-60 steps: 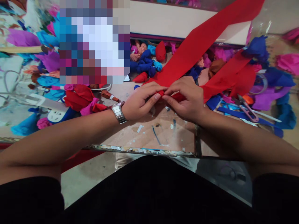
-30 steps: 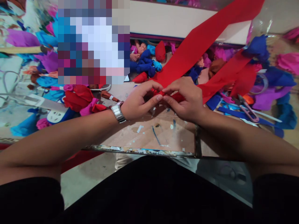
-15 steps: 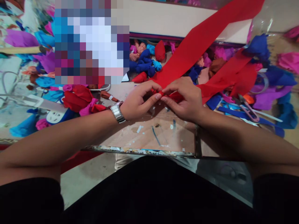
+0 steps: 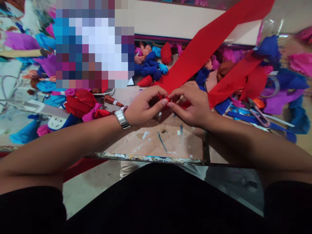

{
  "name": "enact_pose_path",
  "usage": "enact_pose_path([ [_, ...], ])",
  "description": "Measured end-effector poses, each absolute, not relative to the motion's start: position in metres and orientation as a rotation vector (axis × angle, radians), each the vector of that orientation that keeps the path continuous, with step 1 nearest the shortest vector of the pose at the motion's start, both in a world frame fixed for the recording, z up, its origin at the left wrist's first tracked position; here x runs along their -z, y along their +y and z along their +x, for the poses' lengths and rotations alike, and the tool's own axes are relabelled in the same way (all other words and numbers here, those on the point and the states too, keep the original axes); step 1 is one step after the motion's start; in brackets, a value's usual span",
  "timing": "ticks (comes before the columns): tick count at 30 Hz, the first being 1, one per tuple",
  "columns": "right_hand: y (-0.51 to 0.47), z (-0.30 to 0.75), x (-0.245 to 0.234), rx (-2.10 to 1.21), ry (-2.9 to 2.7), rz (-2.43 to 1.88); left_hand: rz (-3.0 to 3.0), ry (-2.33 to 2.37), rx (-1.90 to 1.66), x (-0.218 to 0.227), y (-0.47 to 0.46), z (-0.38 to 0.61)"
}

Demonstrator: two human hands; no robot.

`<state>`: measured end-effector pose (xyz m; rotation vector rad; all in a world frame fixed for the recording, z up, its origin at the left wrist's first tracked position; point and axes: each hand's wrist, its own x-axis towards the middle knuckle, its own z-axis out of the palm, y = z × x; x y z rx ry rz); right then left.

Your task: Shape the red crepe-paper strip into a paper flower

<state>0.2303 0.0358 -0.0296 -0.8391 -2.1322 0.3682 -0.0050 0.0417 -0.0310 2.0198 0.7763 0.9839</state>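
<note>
A long red strip [image 4: 195,52], crepe paper or thin cloth, runs from the upper right down to my hands over the tabletop [image 4: 168,136]. My left hand [image 4: 148,104], with a metal watch [image 4: 122,118] at its wrist, pinches the strip's near end between thumb and forefinger. Directly beside it, my right hand [image 4: 191,102] pinches the same end, thumb below and forefinger above. The fingertips nearly meet, and the gathered red bit between them is mostly hidden. A second red length [image 4: 231,78] trails off to the right behind my right hand.
Behind my hands lie several bundled paper pieces, such as a blue one [image 4: 149,63] and a red one [image 4: 166,53]. A long white box [image 4: 175,21] stands beyond. Pink-handled scissors [image 4: 259,113] and a clear tape ring [image 4: 273,86] lie right, a power strip [image 4: 57,121] left.
Both hands stay in nearly the same place, still pinching the red strip's end. The fingers have shifted only slightly, and the view has moved a little.
</note>
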Motion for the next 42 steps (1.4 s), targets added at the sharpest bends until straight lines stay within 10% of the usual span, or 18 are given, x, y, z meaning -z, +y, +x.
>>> enact_pose_path([
  [42, 0.0339, 0.2296, 0.0259, -0.437, -2.101, -0.865, 2.054, 0.811, -1.021, 0.0335, 0.0423, -0.0047],
])
